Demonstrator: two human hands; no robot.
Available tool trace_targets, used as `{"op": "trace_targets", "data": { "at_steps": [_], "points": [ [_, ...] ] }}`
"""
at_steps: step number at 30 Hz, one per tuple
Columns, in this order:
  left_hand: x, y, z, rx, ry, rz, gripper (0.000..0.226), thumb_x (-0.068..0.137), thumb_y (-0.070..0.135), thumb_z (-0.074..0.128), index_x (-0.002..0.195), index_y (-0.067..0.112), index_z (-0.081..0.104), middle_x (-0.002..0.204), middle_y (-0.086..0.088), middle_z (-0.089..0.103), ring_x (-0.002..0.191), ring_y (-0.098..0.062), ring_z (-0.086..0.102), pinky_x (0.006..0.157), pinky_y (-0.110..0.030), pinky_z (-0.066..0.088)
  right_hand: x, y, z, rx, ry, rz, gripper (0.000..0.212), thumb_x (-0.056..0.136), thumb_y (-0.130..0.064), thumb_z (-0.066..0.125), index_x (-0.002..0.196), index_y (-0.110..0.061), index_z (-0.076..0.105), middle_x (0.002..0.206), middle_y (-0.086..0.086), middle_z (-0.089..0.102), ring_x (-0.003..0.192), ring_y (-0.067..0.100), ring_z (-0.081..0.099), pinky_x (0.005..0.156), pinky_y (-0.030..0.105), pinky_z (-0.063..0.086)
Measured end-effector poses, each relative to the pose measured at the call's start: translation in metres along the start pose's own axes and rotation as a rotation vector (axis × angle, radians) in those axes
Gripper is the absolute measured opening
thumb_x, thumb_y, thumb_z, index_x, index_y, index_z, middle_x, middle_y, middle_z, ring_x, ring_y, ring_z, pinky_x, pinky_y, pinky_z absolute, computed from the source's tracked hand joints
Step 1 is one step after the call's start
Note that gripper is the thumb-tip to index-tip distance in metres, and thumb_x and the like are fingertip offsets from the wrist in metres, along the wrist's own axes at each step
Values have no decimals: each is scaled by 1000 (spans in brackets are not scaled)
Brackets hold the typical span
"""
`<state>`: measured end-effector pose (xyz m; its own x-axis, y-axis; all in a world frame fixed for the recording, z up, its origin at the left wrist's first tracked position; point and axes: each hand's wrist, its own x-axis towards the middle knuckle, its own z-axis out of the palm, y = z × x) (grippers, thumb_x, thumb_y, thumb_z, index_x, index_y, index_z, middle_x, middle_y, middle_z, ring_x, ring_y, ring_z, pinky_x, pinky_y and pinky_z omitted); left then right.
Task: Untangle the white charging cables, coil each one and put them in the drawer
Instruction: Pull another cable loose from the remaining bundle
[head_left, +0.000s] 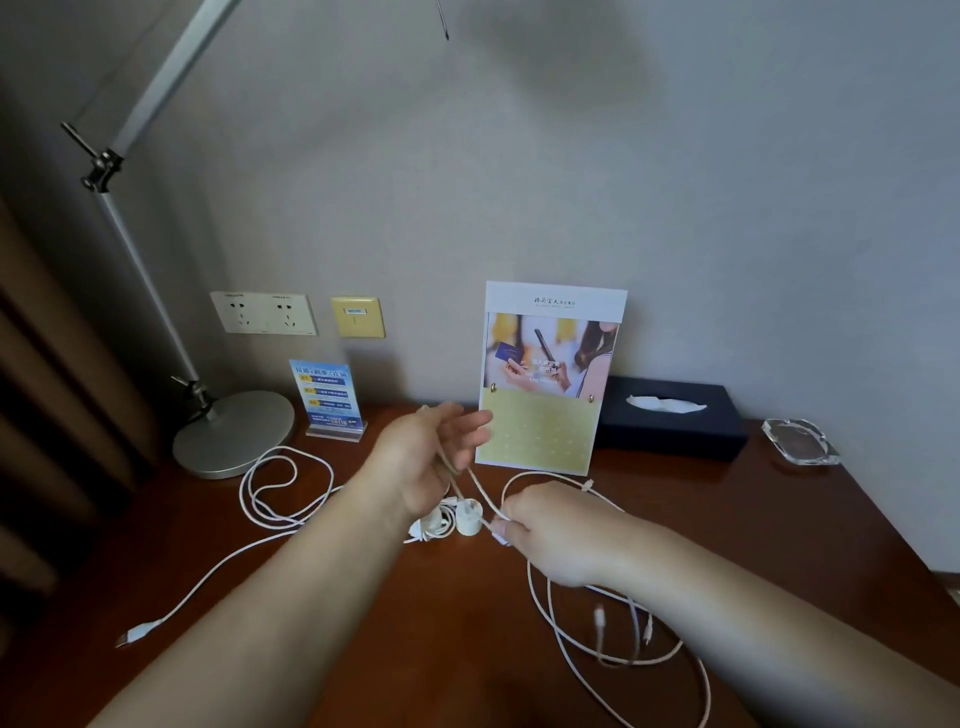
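On the reddish wooden desk (753, 519), the white charging cables (280, 488) are lying in a loose tangle; several loops are spreading on the left near the lamp base (234, 431), one strand is trailing toward the near left edge and ending in a plug (132, 635), and more loops are curling under the right forearm. Above the middle of the tangle, the left hand (431, 457) is hovering, its fingers loosely curled and a strand running through its palm; the right hand (550, 530) is sitting lower and just beside it, pinching a strand narrowly between thumb and fingertips (501, 532); a length of cable is stretching between the two hands. A white round adapter (470, 521) is showing just below the hands, though whether it is touching the desk I cannot tell. Behind them, an upright printed card (550, 379) is standing at the wall; a dark tissue box (670, 415) and a glass ashtray (800, 441) are sitting to its right, and a small blue sign (326, 395) is standing to its left.
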<state>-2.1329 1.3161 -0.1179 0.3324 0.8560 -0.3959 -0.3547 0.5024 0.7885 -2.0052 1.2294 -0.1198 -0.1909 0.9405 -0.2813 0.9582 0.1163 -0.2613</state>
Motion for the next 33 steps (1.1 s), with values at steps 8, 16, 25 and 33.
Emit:
{"op": "trace_targets", "data": {
  "at_steps": [8, 16, 25, 33],
  "points": [
    [-25, -31, -2, 934, -253, 275, 60, 98, 51, 15, 79, 25, 66, 77, -6, 70, 68, -10, 60, 70, -22, 46, 5, 4, -35, 151, -21, -103, 17, 90, -22, 57, 94, -11, 68, 80, -2, 65, 57, 3, 48, 56, 15, 41],
    [-26, -23, 7, 354, -641, -41, 77, 84, 65, 26, 88, 5, 74, 30, 0, 31, 26, -9, 22, 35, -20, 16, 14, 35, -40, 943, 212, -78, 25, 86, -28, 64, 69, -10, 56, 42, -2, 44, 34, 9, 39, 44, 15, 37],
    [-19, -7, 14, 47, -208, 235, 31, 82, 39, 54, 107, 22, 60, 95, -4, 74, 49, -8, 55, 42, -17, 36, 8, 9, 15, 903, 47, 57, 33, 101, -26, 37, 84, -9, 60, 45, -3, 43, 30, 6, 36, 41, 18, 32],
    [-21, -26, -2, 827, -156, 386, 46, 98, 44, 24, 96, 24, 65, 74, -3, 69, 59, -6, 63, 58, -18, 47, -15, -9, -20, 196, -24, -86, 28, 93, -31, 54, 67, -20, 54, 57, -5, 47, 52, 10, 44, 51, 25, 33]
  ]
}}
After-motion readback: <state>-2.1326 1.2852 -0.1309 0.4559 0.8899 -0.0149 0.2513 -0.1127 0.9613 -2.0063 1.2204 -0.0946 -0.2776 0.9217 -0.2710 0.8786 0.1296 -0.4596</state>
